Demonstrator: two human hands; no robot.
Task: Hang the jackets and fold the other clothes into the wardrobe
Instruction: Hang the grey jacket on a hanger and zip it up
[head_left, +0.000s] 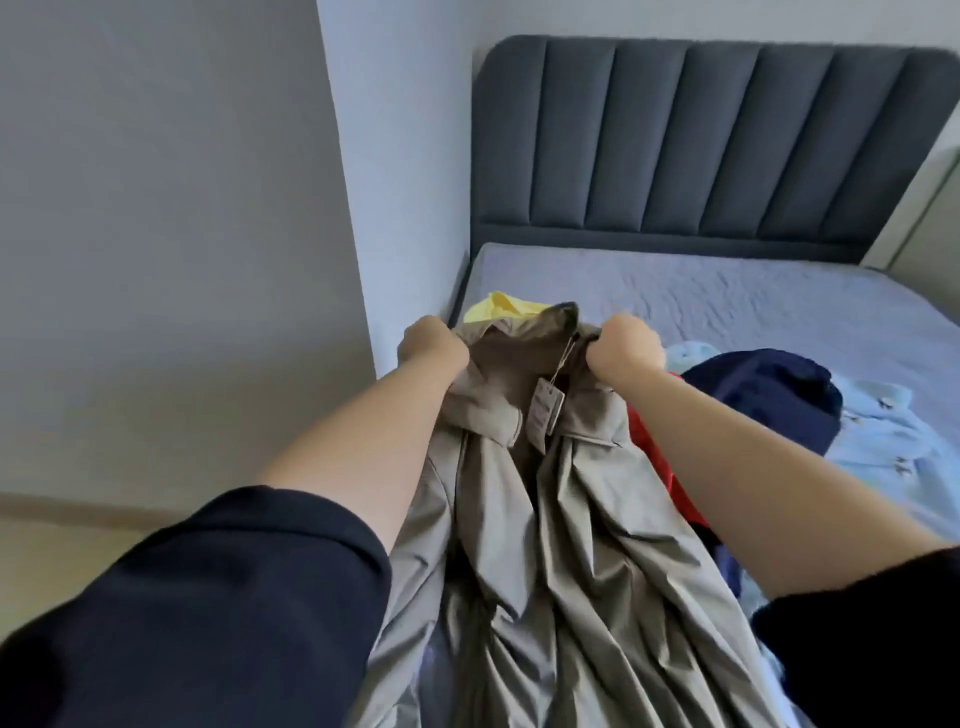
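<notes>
The far half of the bed lay bare up to the headboard. A wall corner closed the left side. A heap of clothes blocked the right, and a yellow garment lay at the left edge.

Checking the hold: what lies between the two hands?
Head view: the khaki jacket's collar and paper tag span between left hand and right hand.
</notes>
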